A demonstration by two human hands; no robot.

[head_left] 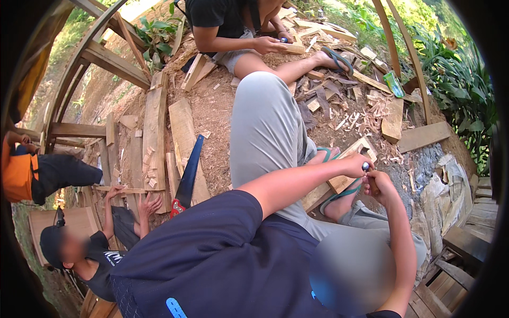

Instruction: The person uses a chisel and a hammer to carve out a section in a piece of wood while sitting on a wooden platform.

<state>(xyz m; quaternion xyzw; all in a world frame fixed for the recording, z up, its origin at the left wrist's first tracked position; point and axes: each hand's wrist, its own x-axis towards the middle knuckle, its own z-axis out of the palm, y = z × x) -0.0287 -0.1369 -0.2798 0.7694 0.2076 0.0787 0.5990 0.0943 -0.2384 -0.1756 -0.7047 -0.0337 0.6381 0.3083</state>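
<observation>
My left hand point(356, 165) is closed around a tool with a rounded silver end point(365, 166), just above a pale wooden piece. Close beside it, my right hand point(380, 186) grips a brown, wooden-looking piece point(373, 185); the rest of it is hidden by my fingers. Both hands nearly meet over my sandalled feet. Under them lies the pale wooden piece point(344, 183), with a cut-out near its far end point(367, 147). My raised knee point(260, 106) in grey trousers stands left of the work.
A handsaw point(186, 177) with a blue blade and red handle rests on planks at left. Across from me a person point(222, 32) holds something over wood; another person point(93, 249) sits at lower left. Wood shavings point(366, 119) and offcuts litter the ground.
</observation>
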